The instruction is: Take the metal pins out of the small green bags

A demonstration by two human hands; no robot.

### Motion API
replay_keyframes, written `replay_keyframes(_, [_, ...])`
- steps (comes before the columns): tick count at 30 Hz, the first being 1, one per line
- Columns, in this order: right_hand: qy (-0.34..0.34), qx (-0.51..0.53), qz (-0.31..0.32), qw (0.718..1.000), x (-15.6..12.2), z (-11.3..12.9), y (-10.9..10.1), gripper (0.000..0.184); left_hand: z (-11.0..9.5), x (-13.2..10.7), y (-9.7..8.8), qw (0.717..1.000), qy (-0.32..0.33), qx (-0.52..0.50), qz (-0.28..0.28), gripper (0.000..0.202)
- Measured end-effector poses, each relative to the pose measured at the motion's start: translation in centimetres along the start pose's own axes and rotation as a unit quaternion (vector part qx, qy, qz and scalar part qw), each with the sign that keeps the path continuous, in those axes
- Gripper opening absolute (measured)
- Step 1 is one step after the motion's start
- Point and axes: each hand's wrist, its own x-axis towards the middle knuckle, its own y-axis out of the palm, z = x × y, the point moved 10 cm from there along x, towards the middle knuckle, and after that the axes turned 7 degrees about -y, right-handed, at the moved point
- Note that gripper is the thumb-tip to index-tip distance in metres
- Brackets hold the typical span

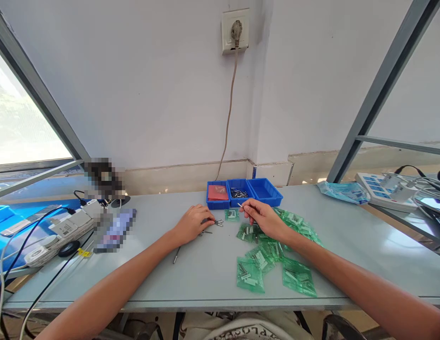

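My left hand [193, 224] rests on the table with its fingers curled over several small metal pins [219, 222], whose ends stick out past the fingertips. A thin metal rod [176, 255] lies nearer the table's front, below that wrist. Pinched between the thumb and finger of my right hand [261, 218] is a small, thin, pale pin [240, 205], held just above the table. Beneath and around this hand lie several green plastic bags [249, 274] with metal parts and white labels inside. One small green bag [231, 215] sits apart, between the two hands.
Three joined blue bins stand near the wall: one with a red packet [217, 192], one with loose metal pins [238, 192], and a right-hand bin [265, 190]. A power strip [69, 229] and cables lie left. A blue packet [343, 192] is at right.
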Motion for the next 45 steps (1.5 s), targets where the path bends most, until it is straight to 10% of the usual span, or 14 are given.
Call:
replay_keyframes(22, [-0.066, -0.081, -0.074, 0.992, 0.1, 1.5, -2.0, 0.020, 0.2, 0.1, 0.1, 1.000, -0.011, -0.021, 0.012, 0.020])
replay_keyframes(39, [0.066, 0.111, -0.126, 0.984, 0.7, -1.6, -2.6, 0.043, 0.0, 0.4, 0.0, 0.998, -0.014, -0.064, 0.018, 0.021])
replay_keyframes(45, [-0.067, -0.115, 0.009, 0.991, 0.3, 1.3, -0.1, 0.027, 0.0, 0.5, 0.3, 0.997, -0.012, -0.075, 0.026, 0.021])
